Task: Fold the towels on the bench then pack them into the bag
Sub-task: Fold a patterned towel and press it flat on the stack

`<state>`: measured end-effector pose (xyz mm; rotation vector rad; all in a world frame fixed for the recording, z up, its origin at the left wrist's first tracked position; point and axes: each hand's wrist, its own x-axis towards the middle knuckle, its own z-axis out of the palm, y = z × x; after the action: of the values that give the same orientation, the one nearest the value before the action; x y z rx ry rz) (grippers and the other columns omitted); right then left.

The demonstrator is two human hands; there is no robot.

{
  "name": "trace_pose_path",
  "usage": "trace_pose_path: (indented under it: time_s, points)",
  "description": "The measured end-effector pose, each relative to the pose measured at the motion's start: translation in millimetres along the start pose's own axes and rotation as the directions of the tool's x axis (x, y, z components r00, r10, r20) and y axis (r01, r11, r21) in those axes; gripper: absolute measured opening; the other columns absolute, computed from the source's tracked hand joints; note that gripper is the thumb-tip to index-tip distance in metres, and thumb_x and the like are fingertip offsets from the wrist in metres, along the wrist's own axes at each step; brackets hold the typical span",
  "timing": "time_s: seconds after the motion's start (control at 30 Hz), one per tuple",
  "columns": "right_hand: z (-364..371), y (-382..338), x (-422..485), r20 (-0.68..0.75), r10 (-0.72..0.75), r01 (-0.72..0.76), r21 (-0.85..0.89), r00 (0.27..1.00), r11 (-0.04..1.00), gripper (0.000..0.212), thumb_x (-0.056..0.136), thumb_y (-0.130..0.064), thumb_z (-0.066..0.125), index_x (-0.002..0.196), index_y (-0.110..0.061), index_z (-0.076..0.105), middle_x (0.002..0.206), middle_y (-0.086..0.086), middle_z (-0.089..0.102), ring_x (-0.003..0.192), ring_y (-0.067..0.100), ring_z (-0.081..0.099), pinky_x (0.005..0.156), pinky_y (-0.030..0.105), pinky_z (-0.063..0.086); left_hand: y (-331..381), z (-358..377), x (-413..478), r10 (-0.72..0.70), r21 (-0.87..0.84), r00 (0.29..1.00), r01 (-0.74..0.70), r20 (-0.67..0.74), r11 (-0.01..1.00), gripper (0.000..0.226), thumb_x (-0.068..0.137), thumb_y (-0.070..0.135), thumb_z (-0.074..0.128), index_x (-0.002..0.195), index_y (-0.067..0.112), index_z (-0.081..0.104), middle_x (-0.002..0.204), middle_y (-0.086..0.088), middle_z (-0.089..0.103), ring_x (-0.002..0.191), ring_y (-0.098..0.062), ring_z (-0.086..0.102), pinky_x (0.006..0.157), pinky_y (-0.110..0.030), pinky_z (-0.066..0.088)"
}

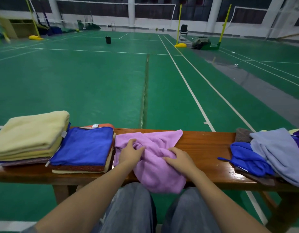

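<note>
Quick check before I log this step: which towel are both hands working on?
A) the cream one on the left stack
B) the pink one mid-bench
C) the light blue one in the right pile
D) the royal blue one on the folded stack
B: the left hand and right hand both bunch the crumpled pink towel lying mid-bench.

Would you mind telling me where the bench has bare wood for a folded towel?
The widest bare patch of bench lies between the pink towel and the unfolded heap at the right end. A thin strip runs along the near edge by the blue-topped stack. The left end is crowded: that stack and the yellow stack sit side by side.
</note>
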<state>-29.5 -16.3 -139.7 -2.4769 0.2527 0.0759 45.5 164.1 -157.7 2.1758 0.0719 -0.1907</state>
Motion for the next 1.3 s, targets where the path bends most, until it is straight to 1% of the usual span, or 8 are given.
trace_pose_path:
  time_s: [0.1,0.3,0.43,0.57,0.83,0.93,1.13,1.3]
  points:
    - [6,-2,-6,0.097,-0.003,-0.005,0.076,0.995,0.997,0.034,0.09,-0.045,0.054,0.064,-0.024,0.052,0.07,-0.003,0.059,0.068,0.016,0.053,0.056,0.029,0.038,1,4,0,-0.017,-0.036,0.999,0.018,0.036,0.999,0.064,0.083,0.044,0.063,0.139,0.025,0.039,0.131,-0.009,0.054,0.117,-0.027,0.053,0.099,-0.037,0.044]
    - [7,1,0,-0.026,0.118,-0.112,0.183,0.993,0.977,0.033,0.09,-0.022,0.051,0.058,-0.016,0.051,0.071,0.004,0.054,0.063,0.016,0.047,0.058,0.029,0.034,6,14,-8,0.013,0.097,0.994,-0.024,0.106,0.995,0.072,0.078,0.05,0.065,0.14,0.021,0.041,0.139,-0.009,0.048,0.125,-0.034,0.045,0.103,-0.048,0.039]
    - [14,10,8,-0.225,0.216,-0.248,-0.125,0.95,0.961,0.023,0.094,-0.03,0.05,0.094,-0.012,0.064,0.108,0.007,0.055,0.097,0.021,0.053,0.082,0.034,0.049,8,14,-11,0.075,-0.019,0.99,-0.073,0.121,0.997,0.066,0.081,0.019,0.067,0.141,0.013,0.039,0.138,-0.009,0.049,0.124,-0.027,0.047,0.095,-0.027,0.04]
    - [26,-4,15,-0.129,0.243,-0.257,-0.103,0.961,0.961,0.041,0.095,-0.047,0.043,0.109,-0.015,0.063,0.117,0.01,0.05,0.109,0.025,0.046,0.092,0.035,0.041,11,11,-14,0.172,-0.062,0.977,-0.165,0.127,0.984,0.068,0.08,0.004,0.067,0.141,0.013,0.039,0.145,-0.007,0.041,0.132,-0.023,0.039,0.092,-0.017,0.033]
    - [43,-25,37,0.094,0.301,-0.314,0.386,0.949,0.867,0.019,0.091,-0.02,0.051,0.104,-0.016,0.063,0.107,0.014,0.064,0.101,0.031,0.059,0.091,0.04,0.047,10,-3,-19,0.292,-0.155,0.937,-0.265,0.19,0.952,0.074,0.075,-0.005,0.069,0.141,0.015,0.041,0.15,-0.004,0.033,0.138,-0.016,0.028,0.101,-0.013,0.024]
    - [25,-23,38,-0.044,0.351,-0.214,0.72,0.935,0.66,0.013,0.094,-0.008,0.044,0.086,-0.017,0.049,0.082,0.008,0.053,0.071,0.019,0.05,0.06,0.028,0.041,20,-14,-18,0.316,-0.187,0.934,-0.284,0.167,0.94,0.075,0.073,-0.009,0.068,0.14,0.012,0.042,0.147,-0.001,0.036,0.132,-0.009,0.03,0.101,-0.014,0.024]
    - [-42,-11,41,-0.281,0.588,0.036,0.919,0.759,0.393,0.011,0.1,-0.015,0.04,0.106,-0.012,0.049,0.103,0.01,0.054,0.093,0.024,0.052,0.081,0.035,0.047,57,-52,-6,0.444,-0.162,0.893,-0.429,0.072,0.889,0.075,0.075,-0.01,0.068,0.141,0.01,0.04,0.145,-0.008,0.036,0.133,-0.018,0.033,0.108,-0.022,0.026]
    - [-93,6,41,-0.44,0.675,0.214,0.893,0.592,0.395,0.005,0.1,-0.019,0.043,0.1,-0.016,0.047,0.109,0.011,0.055,0.095,0.022,0.051,0.081,0.033,0.045,69,-78,8,0.492,-0.16,0.869,-0.493,-0.047,0.855,0.07,0.071,-0.014,0.068,0.135,0.005,0.047,0.137,-0.013,0.046,0.123,-0.018,0.043,0.102,-0.018,0.029]
